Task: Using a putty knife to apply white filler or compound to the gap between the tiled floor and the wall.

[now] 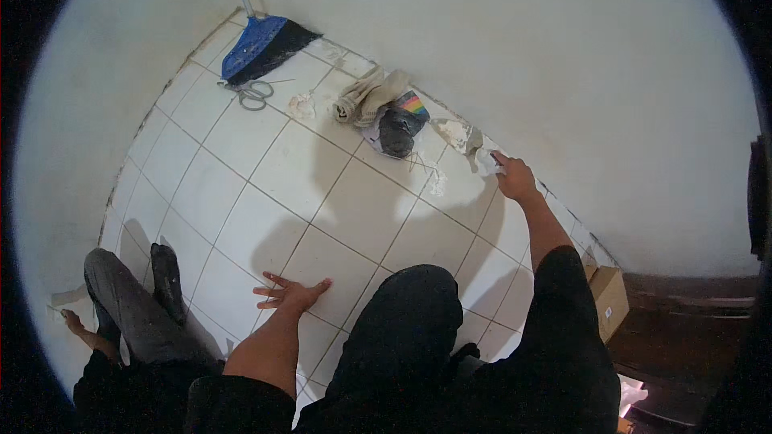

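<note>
My right hand (516,178) reaches to the foot of the wall, its fingers closed on a crumpled white piece (486,163); whether this is tissue or thin plastic is unclear. Beside it, whitish crumbly residue (455,133) lies along the floor's edge. Low over the tiles, my left hand (293,295) is open and holds nothing, fingers spread; whether it touches the floor cannot be told. Left of the white piece sit a dark bundle in plastic (397,130) with a rainbow-striped patch (412,104) and a rolled beige cloth (366,99).
A blue broom (256,42) with black bristles leans in the corner, grey-handled scissors (256,96) beside it. Another person's grey-trousered leg (133,293) is at left, that person's hand (72,321) near the wall. A cardboard box (609,303) and dark wooden furniture (683,321) stand at right.
</note>
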The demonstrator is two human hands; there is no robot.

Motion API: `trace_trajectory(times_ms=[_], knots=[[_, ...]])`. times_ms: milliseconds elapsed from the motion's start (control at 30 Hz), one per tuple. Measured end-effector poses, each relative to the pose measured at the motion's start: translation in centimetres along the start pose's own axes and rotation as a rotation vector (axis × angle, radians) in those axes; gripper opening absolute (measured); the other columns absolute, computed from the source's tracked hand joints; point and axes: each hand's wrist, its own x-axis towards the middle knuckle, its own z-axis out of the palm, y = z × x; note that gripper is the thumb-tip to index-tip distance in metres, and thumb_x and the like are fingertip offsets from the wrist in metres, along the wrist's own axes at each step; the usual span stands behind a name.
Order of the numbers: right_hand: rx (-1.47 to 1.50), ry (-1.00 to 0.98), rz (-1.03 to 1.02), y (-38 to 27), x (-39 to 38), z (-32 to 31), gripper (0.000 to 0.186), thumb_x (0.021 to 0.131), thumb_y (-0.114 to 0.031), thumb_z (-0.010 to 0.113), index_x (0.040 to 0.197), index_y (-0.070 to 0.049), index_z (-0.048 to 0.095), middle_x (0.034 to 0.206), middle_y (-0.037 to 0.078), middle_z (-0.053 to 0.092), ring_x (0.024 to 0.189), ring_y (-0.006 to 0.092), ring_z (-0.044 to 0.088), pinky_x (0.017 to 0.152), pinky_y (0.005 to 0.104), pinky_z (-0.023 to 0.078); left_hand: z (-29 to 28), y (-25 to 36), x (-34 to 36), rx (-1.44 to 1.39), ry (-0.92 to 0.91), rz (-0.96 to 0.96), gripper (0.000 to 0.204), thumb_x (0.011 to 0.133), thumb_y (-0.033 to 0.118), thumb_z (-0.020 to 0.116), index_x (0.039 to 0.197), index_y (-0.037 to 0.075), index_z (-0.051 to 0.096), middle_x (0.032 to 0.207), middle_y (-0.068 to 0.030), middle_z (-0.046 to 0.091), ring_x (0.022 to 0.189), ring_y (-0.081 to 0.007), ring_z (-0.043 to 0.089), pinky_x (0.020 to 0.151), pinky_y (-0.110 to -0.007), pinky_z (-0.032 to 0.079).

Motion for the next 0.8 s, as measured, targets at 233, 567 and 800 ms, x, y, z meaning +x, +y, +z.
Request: trace_trajectory(times_ms=[233, 567, 800], knots=[[-0.038, 0.030, -0.032, -0.5, -0.8, -0.3, 0.055, 0.076, -0.010, 0.059, 0.129, -0.020, 0.050, 0.101, 0.014, 0.062, 0.096, 0.0348, 0.056, 0.081, 0.0456, 0.048, -0.2, 0.3, -0.5, 0.056, -0.016, -0.025, 0.152, 0.048, 0.078, 0.071, 0.137, 0.007, -0.031, 0.138, -0.0361, -0.031, 0.127, -0.0629, -0.014, 0.098, -0.074, 0.010], [-0.048, 0.018, -0.107, -1.4, -3.5, -1.4, 0.053, 0.075, -0.007, 0.059, 0.127, -0.013, 0.050, 0.097, 0.016, 0.062, 0.095, 0.0355, 0.056, 0.080, 0.0448, 0.047, -0.9, 0.0, -1.1, 0.073, -0.013, 0.045, 0.152, 0.049, 0.079, 0.070, 0.136, 0.006, -0.031, 0.137, -0.0368, -0.032, 0.126, -0.0639, -0.015, 0.096, -0.076, 0.009], [-0.232, 0.024, -0.158, -2.2, -11.4, -12.4, 0.050, 0.076, -0.004, 0.056, 0.124, -0.017, 0.051, 0.096, 0.012, 0.060, 0.094, 0.0310, 0.055, 0.075, 0.0442, 0.046, -2.2, -0.7, -2.3, -0.030, -0.061, 0.064, 0.153, 0.052, 0.078, 0.069, 0.130, 0.002, -0.039, 0.136, -0.0361, -0.035, 0.122, -0.0601, -0.030, 0.095, -0.074, -0.007]])
